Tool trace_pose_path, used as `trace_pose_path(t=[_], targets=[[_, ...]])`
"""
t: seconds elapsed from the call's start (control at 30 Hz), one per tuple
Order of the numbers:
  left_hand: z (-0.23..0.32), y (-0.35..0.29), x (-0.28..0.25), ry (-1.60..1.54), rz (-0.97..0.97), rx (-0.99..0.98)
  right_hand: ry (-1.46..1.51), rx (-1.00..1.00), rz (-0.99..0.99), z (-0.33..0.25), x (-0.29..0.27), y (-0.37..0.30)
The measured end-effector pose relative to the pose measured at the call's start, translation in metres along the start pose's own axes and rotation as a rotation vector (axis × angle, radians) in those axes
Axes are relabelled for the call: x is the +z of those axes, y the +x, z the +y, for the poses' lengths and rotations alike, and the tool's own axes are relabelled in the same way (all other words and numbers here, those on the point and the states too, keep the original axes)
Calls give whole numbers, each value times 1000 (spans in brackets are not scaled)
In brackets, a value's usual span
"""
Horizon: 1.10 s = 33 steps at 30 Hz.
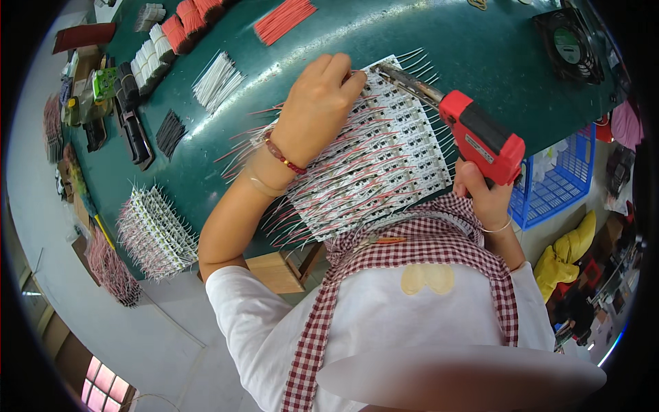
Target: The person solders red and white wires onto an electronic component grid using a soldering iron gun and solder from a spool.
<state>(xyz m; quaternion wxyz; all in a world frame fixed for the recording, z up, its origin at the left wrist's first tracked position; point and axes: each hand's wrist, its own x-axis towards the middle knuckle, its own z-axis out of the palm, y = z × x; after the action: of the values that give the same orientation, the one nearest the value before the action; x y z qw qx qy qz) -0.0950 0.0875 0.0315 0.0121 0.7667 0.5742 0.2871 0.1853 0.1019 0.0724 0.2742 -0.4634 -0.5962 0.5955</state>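
- One head view, taken in from where an onlooker is standing: two bare hands working over a green table point(494, 62).
- Left hand, one point(319, 99): arching over the upper part of the panel, fingers curling, thumb and forefinger nearly meeting beside the tool's tip; whether they are pinching a wire, one cannot tell.
- Right hand, one point(484, 194): closing round the handle of a red-and-black gun-shaped tool point(484, 137), its metal nose pointing up-left.
- Circuit-board panel, one point(422, 147): lying on the table before the person, slantwise, between the hands, and bearing rows of red and white wires point(343, 165), too many for counting.
- Hazard, first: the nose is ending just beside the left fingertips; a slip of the tool could be hurting them, more so if the tip is hot.
- Hazard, second: the left forearm is crossing near the wire ends; a sweep of it could be bending or tugging them.
- Hazard, third: no clamp is showing; a push could be skewing the panel.
- Loose wire heaps, three: one red point(285, 20), one white point(217, 82), one black point(170, 134), all lying apart.
- Wired-board stack, one point(156, 230): sitting left of the panel.
- Square black fan, one point(570, 44): standing at the far right.
- Blue crate, one point(570, 175): resting below the table's right edge.
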Motion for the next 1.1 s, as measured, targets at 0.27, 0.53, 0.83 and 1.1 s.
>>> trace_pose_path(t=[0.27,0.53,0.83,1.1], targets=[[2,-1,0,4,-8,-18,-41,-40,-40,0,-2,-4],[3,0,-2,4,50,21,112,28,-30,-4,-8,-9],[10,-6,5,-23,4,6,-15,27,-70,8,-10,-16],[9,-5,7,-26,3,13,68,64,-66,11,-10,-14]])
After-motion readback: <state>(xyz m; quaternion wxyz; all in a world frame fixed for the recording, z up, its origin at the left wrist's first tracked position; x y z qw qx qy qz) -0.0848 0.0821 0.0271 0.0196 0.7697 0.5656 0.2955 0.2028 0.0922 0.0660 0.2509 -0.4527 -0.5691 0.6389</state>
